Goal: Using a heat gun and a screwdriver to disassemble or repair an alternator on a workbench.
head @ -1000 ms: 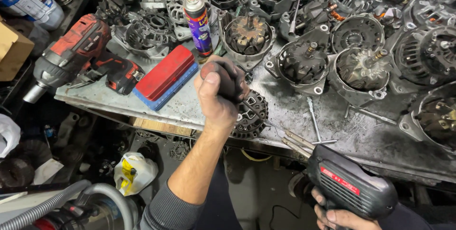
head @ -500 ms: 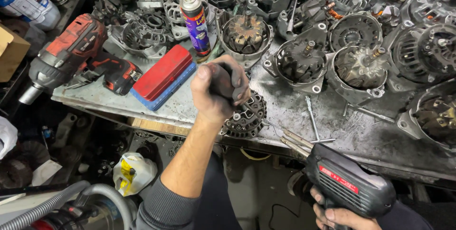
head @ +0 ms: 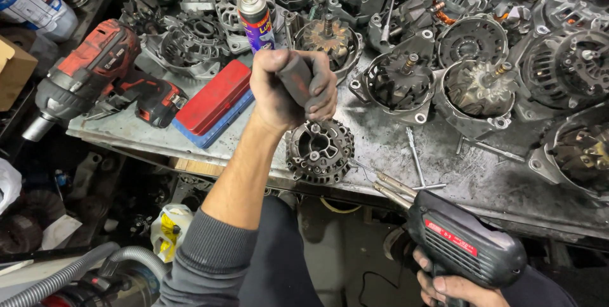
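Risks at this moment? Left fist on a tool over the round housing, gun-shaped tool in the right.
1. The alternator housing sits unclamped at the bench edge; a push from the tool handle in the left hand might tip it off.
2. The soldering gun in the right hand points its tip toward the housing and left forearm; possible contact.

Left hand (head: 288, 88) raised in a tight fist (grey sleeve pushed back); right hand (head: 453, 287) low, fingers curled

Grimy cast-metal housing (head: 319, 150), matt grip (head: 297, 78)
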